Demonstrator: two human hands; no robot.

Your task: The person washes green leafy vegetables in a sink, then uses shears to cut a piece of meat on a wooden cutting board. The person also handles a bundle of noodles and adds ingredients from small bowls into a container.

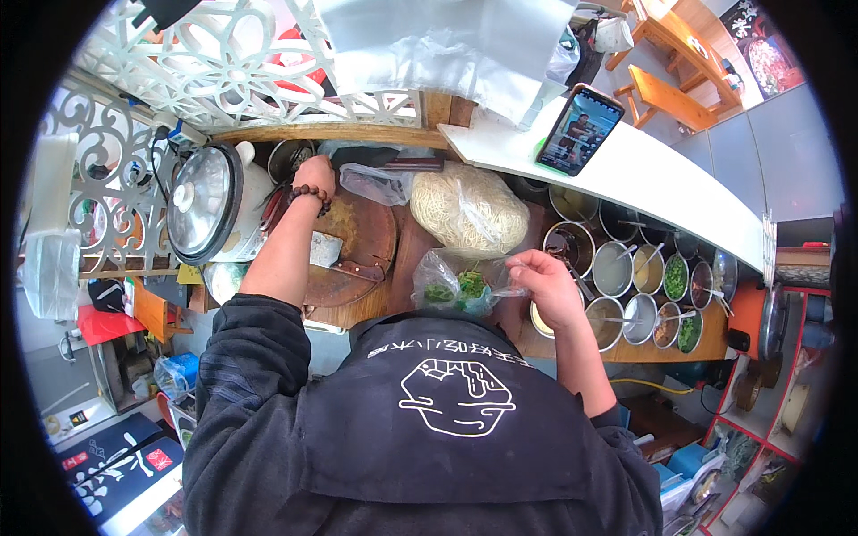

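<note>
My right hand (550,288) pinches the rim of a clear plastic bag (429,266) close in front of my apron. Chopped green leaves (465,288) lie inside that bag. My left hand (314,177), with a beaded bracelet at the wrist, reaches to the back left beside a small metal pot (288,159); its fingers are hidden from view. Under my left forearm, a cleaver (357,271) rests on a round wooden chopping board (371,234). Behind the bag of greens sits a large clear bag of pale noodles (469,210). A crumpled clear bag (375,183) lies by the board's far edge.
A lidded white cooker (207,198) stands at the left. On the right, several metal containers (614,270) hold sauces and chopped toppings, some with spoons. A phone (579,129) leans at the white counter ledge (679,188). A white lattice screen (206,62) borders the back.
</note>
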